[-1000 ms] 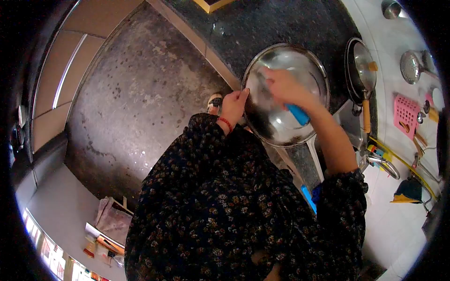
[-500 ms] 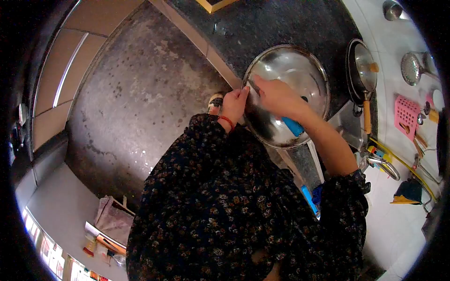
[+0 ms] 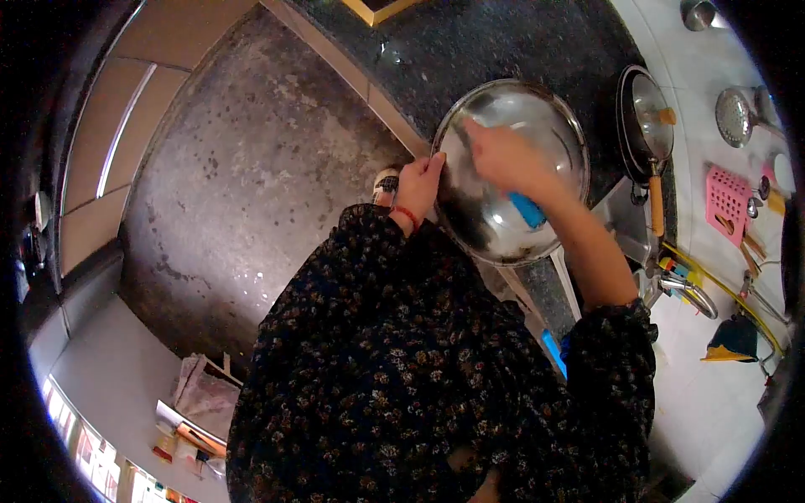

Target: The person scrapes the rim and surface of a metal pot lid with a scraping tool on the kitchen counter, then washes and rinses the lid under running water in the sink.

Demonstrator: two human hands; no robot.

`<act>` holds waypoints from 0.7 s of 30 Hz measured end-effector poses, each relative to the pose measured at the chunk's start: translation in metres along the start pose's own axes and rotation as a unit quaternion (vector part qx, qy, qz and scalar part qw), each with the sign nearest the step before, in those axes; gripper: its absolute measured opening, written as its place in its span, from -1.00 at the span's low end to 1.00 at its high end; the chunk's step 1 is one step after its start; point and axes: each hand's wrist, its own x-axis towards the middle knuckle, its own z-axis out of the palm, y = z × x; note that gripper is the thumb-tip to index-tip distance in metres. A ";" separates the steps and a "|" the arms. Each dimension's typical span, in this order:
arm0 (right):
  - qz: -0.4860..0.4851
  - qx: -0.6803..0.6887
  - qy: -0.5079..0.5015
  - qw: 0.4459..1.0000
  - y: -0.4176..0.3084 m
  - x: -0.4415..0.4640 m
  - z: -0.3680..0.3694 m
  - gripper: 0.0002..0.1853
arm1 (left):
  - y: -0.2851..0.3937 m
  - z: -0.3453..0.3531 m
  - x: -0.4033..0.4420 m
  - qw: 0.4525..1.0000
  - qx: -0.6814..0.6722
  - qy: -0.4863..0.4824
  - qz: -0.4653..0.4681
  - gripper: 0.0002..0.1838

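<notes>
A wide, round, shiny metal pan with dark stains lies on the dark counter near its front edge. My left hand, with a red bracelet at the wrist, is closed at the pan's near-left rim, thumb on the edge. Over the pan's inside, my right hand is closed round a blue-handled tool. The handle sticks out behind the palm and the index finger stretches forward toward the left wall of the pan. Motion blur hides the tool's front end, so its kind is not clear.
A dark frying pan with a glass lid leans by the white wall. A sink and faucet are at the right. A pink perforated holder and a skimmer hang on the wall. A gold-edged frame is at the top.
My right hand and the blue-handled tool have shifted slightly right, away from the left rim and left hand. My left hand stays at the rim.
</notes>
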 end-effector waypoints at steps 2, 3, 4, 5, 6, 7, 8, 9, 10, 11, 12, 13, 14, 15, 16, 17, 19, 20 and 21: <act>-0.071 -0.100 0.010 0.992 0.001 -0.004 0.018 -0.68 | 0.004 0.000 0.000 1.000 0.010 -0.001 0.003 -0.60; -0.058 -0.063 0.003 0.996 0.000 -0.005 0.013 -0.67 | 0.006 0.000 -0.001 1.000 0.015 -0.002 0.004 -0.61; -0.045 -0.024 -0.004 0.999 -0.003 -0.007 0.003 -0.67 | 0.008 0.000 -0.003 1.000 0.001 -0.001 -0.003 -0.60; -0.032 0.014 -0.012 0.999 -0.002 -0.008 -0.003 -0.67 | 0.011 0.000 -0.005 1.000 -0.013 0.001 -0.009 -0.60; -0.004 0.026 0.007 1.000 0.002 -0.003 -0.005 -0.62 | 0.013 0.000 -0.005 1.000 -0.027 0.003 -0.014 -0.59; 0.024 0.038 0.025 0.999 0.008 0.003 -0.007 -0.57 | 0.014 0.000 -0.005 1.000 -0.017 0.013 -0.003 -0.58; 0.052 0.051 0.043 0.996 0.011 0.007 -0.007 -0.50 | 0.015 -0.001 -0.004 1.000 -0.007 0.024 0.008 -0.57; 0.044 0.046 0.047 0.997 0.011 0.007 -0.004 -0.51 | 0.019 -0.002 -0.003 0.999 0.003 0.034 0.020 -0.56; 0.038 0.040 0.051 0.997 0.009 0.006 0.000 -0.51 | 0.025 -0.005 0.000 0.999 0.001 0.035 -0.004 -0.54; 0.031 0.034 0.054 0.997 0.008 0.005 0.002 -0.52 | 0.031 -0.010 0.004 0.999 -0.002 0.037 -0.029 -0.51; 0.054 0.051 0.058 0.996 0.007 0.004 -0.004 -0.52 | 0.041 -0.013 0.004 0.998 -0.004 0.038 -0.054 -0.48; 0.077 0.068 0.061 0.993 0.006 0.004 -0.015 -0.51 | 0.058 -0.013 -0.004 0.993 -0.091 0.047 -0.058 -0.48; 0.099 0.087 0.062 0.989 0.007 0.006 -0.020 -0.51 | 0.069 -0.016 -0.015 0.989 -0.109 0.063 -0.074 -0.48; 0.108 0.107 0.071 0.986 0.014 0.011 -0.020 -0.51 | 0.079 -0.018 -0.025 0.985 -0.126 0.079 -0.089 -0.47; 0.117 0.125 0.082 0.982 0.024 0.015 -0.020 -0.50 | 0.082 -0.020 -0.030 0.980 -0.144 0.093 -0.103 -0.47; 0.125 0.142 0.093 0.977 0.030 0.018 -0.020 -0.50 | 0.043 -0.033 -0.017 0.958 -0.260 -0.037 -0.116 -0.49; 0.138 0.165 0.103 0.971 0.027 0.016 -0.021 -0.49 | 0.024 -0.037 -0.029 0.957 -0.245 -0.044 -0.150 -0.50; 0.145 0.178 0.108 0.967 0.026 0.016 -0.020 -0.49 | 0.017 -0.039 -0.037 0.956 -0.236 -0.047 -0.169 -0.50; 0.145 0.177 0.110 0.967 0.026 0.016 -0.018 -0.49 | 0.009 -0.042 -0.043 0.958 -0.227 -0.070 -0.160 -0.50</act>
